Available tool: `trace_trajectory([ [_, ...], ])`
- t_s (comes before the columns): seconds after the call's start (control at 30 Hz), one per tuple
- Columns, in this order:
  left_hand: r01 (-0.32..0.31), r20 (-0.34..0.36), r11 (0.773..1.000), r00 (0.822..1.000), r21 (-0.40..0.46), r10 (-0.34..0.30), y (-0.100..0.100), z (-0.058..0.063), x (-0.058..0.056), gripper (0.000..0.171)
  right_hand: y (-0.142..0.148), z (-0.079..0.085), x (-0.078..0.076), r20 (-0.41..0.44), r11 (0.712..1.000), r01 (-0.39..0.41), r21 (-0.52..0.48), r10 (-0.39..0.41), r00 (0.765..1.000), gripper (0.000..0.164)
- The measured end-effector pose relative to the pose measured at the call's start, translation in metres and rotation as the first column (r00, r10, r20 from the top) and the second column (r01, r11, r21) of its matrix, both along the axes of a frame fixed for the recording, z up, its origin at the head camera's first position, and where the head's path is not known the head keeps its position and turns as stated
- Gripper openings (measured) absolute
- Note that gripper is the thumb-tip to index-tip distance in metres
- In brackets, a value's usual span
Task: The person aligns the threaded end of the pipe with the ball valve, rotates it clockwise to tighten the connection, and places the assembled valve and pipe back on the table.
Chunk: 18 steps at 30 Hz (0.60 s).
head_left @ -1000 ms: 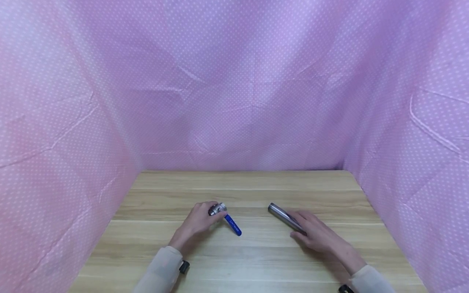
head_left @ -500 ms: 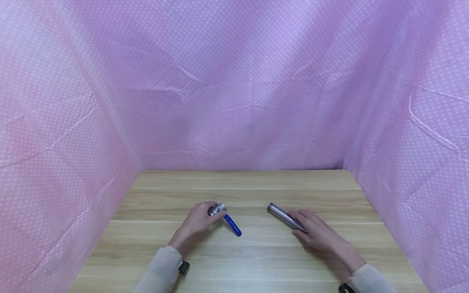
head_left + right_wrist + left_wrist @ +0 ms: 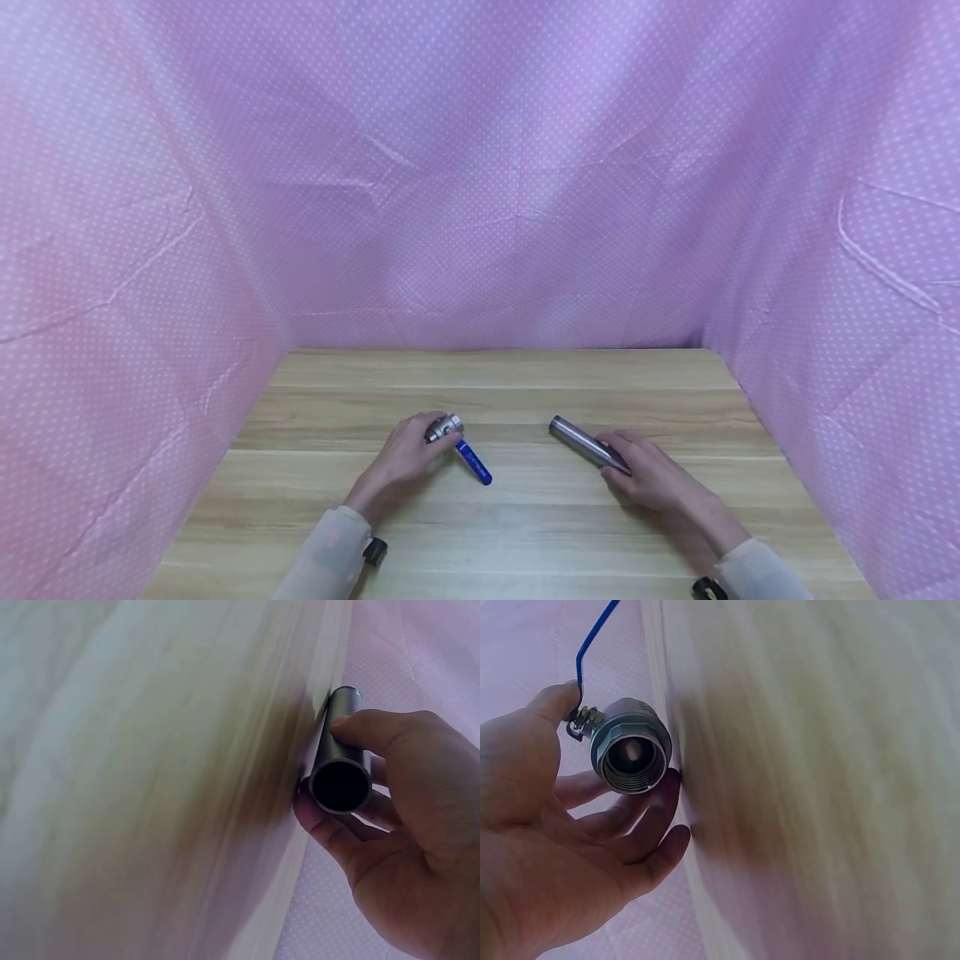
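Observation:
My left hand [image 3: 405,454] grips a silver ball valve [image 3: 446,428] with a blue lever handle [image 3: 474,463] slanting toward the middle of the table. In the left wrist view the thumb presses near the stem, and the fingers curl under the valve body [image 3: 632,754], whose threaded opening faces the camera. On the right, my right hand [image 3: 656,475] holds a grey metal pipe [image 3: 581,441] by its near end, the far end pointing up and left. The right wrist view shows the pipe's hollow end [image 3: 341,785], with the thumb on top and the fingers curled round below.
Both hands work low over a light wood-grain table [image 3: 510,533]. Pink dotted cloth [image 3: 495,208] hangs behind the table and along both sides. A dark band or device shows at each wrist.
The blue lever has swung very slightly left. My right thumb and fingers have closed in round the pipe's near end. The pipe itself stays almost in place.

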<state>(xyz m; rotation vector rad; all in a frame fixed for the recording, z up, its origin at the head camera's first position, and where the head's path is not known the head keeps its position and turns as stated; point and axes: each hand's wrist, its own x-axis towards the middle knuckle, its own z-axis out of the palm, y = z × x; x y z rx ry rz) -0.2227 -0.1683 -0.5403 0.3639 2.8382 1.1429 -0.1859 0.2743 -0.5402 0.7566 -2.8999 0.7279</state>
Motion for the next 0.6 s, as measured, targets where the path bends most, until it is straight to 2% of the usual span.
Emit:
trace_trajectory([
  [0.07, -0.010, 0.004, 1.000, 1.000, 0.009, 0.010, -0.001, 0.000, 0.000, 0.056, 0.001, 0.001, 0.000, 0.005, 1.000, 0.022, -0.011, -0.022, 1.000, 0.045],
  [0.27, -0.010, -0.011, 0.997, 1.000, 0.073, 0.011, -0.003, 0.005, -0.001, 0.054, 0.002, 0.008, -0.002, 0.090, 0.990, 0.088, -0.113, -0.078, 0.993, 0.027],
  [0.47, 0.012, -0.027, 0.989, 1.000, 0.145, -0.008, -0.001, 0.014, 0.004, 0.059, 0.000, 0.011, -0.001, 0.063, 0.979, 0.122, -0.164, -0.113, 0.992, 0.021],
  [0.6, 0.008, 0.012, 0.976, 1.000, 0.217, -0.011, 0.002, 0.019, 0.010, 0.061, -0.003, 0.013, 0.002, 0.076, 0.963, 0.166, -0.212, -0.153, 0.985, 0.020],
])
